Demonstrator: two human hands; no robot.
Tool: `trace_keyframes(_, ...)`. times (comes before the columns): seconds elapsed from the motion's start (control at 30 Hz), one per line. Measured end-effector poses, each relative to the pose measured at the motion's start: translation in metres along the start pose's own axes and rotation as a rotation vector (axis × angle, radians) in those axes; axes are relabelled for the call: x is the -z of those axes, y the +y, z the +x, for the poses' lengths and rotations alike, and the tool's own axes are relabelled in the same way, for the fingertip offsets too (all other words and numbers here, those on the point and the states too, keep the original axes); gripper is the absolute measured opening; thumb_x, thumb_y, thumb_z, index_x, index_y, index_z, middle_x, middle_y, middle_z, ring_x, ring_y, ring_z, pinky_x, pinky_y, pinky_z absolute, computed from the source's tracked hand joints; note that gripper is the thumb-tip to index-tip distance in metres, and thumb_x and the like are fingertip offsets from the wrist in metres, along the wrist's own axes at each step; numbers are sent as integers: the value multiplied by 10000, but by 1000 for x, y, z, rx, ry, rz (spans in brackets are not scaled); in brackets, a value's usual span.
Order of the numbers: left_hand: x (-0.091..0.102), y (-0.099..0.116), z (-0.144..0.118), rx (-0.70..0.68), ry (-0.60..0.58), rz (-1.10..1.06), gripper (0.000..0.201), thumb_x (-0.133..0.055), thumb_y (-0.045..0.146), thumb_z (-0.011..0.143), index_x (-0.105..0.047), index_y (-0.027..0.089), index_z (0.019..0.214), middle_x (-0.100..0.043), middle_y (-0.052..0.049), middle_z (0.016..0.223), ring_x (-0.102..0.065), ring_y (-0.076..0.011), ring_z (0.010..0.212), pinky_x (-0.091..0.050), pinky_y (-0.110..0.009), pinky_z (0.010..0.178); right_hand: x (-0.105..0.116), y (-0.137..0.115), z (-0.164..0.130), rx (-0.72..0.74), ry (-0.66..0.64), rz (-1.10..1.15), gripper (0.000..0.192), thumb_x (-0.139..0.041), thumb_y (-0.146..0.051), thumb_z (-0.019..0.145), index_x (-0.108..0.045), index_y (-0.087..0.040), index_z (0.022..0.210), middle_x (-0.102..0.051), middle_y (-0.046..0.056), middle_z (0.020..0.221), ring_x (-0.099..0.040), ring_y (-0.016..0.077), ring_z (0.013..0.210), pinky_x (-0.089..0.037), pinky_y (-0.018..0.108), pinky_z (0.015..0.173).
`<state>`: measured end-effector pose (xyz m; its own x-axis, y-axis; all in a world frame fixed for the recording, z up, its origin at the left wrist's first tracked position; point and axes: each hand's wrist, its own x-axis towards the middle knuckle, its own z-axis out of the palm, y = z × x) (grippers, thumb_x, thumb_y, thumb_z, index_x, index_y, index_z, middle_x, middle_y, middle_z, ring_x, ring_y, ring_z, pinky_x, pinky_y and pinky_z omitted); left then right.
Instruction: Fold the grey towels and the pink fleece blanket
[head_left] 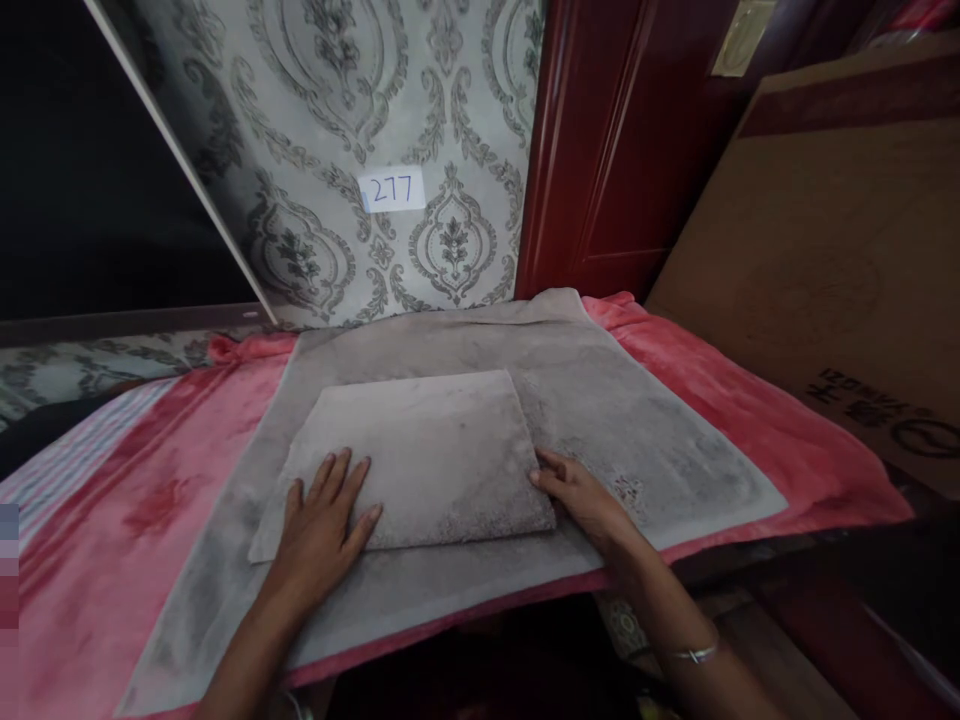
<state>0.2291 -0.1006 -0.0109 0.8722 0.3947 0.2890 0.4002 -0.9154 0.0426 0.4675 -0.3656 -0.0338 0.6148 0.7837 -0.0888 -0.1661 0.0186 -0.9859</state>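
Note:
A folded grey towel with a soft pile lies in a rough rectangle on a larger grey cloth. My left hand rests flat on the left part of the towel, fingers spread. At the towel's right edge, my right hand has thumb and fingers closed on the border. The ends of the right fingers are partly tucked out of sight at that edge. A bracelet circles my right wrist.
Under the grey cloth spreads a pink-red blanket. A dark screen stands at the left, a large cardboard box at the right. Behind are patterned wallpaper with a "277" label and a dark red door.

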Motion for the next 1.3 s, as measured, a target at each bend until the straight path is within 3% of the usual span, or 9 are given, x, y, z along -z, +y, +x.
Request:
trace_keyframes(0.13, -11, 1, -3, 8, 21, 45, 584, -351, 436, 983, -480, 157, 1480, -370, -183, 1587, -343, -386, 1468, -316, -700, 1115, 0, -3, -1, -7, 4, -17, 638, -769, -473, 756, -632, -214, 1323, -742, 53, 947, -671, 273, 918, -514, 441, 896)
trace_keyframes(0.23, -15, -1, -6, -6, 65, 51, 573, -365, 428, 980, -487, 166, 1476, -388, -174, 1580, -360, -382, 1460, -330, -690, 1111, 3, -8, 6, -25, 3, -15, 661, -751, -474, 780, -591, -230, 1373, -729, 78, 1069, -665, 286, 991, -532, 446, 881)
trace_keyframes(0.5, -18, -1, -8, -8, 130, 68, 553, -385, 398, 971, -512, 177, 1461, -426, -168, 1559, -396, -367, 1443, -348, -658, 1115, 13, -19, 64, -95, 115, -21, 817, -751, -411, 782, -402, -256, 1505, -695, 90, 1195, -683, 266, 972, -565, 425, 798)
trace_keyframes(0.7, -23, -4, -10, -23, 175, 49, 545, -398, 408, 970, -516, 199, 1459, -448, -155, 1550, -407, -359, 1437, -351, -650, 1117, -1, -15, 76, 23, 112, 47, 542, -758, -419, 727, -647, -227, 1221, -732, 83, 1103, -681, 287, 1017, -513, 473, 969)
trace_keyframes(0.93, -21, 1, -11, -6, 211, -12, 487, -446, 377, 959, -593, 180, 1380, -517, -171, 1495, -457, -370, 1400, -362, -652, 1105, -6, -12, 55, -90, 67, 43, 458, -752, -484, 718, -676, -204, 1072, -738, 117, 1061, -685, 308, 1005, -490, 484, 1002)
trace_keyframes(1.03, -12, 7, -19, -10, 349, -148, 370, -471, 341, 946, -697, 187, 1195, -659, -162, 1329, -586, -334, 1266, -444, -570, 1055, -8, -14, 46, -143, 20, 78, 502, -760, -477, 716, -653, -205, 1123, -730, 126, 1105, -688, 313, 1021, -508, 474, 989)
trace_keyframes(1.13, 1, 23, -38, 58, 441, -393, 289, -482, 352, 936, -704, 209, 821, -732, -91, 851, -681, -238, 838, -536, -406, 821, -11, -18, 40, -162, -8, 104, 549, -778, -445, 699, -626, -215, 1174, -718, 122, 1159, -689, 312, 1033, -525, 461, 976)
trace_keyframes(1.2, 6, 39, -53, 165, 317, -655, 416, -485, 438, 939, -576, 214, 600, -588, -32, 585, -585, -178, 601, -489, -318, 623, -13, -22, 39, -181, -23, 109, 551, -776, -447, 692, -623, -218, 1169, -718, 125, 1159, -694, 319, 1012, -545, 468, 943)
trace_keyframes(1.3, 7, 63, -70, 372, -165, -1224, 490, -549, 623, 875, -553, 202, 624, -561, -19, 551, -564, -164, 509, -405, -264, 457, -18, -32, 44, -110, -66, 48, 540, -732, -499, 727, -636, -211, 1173, -729, 143, 1103, -699, 344, 977, -573, 496, 862)
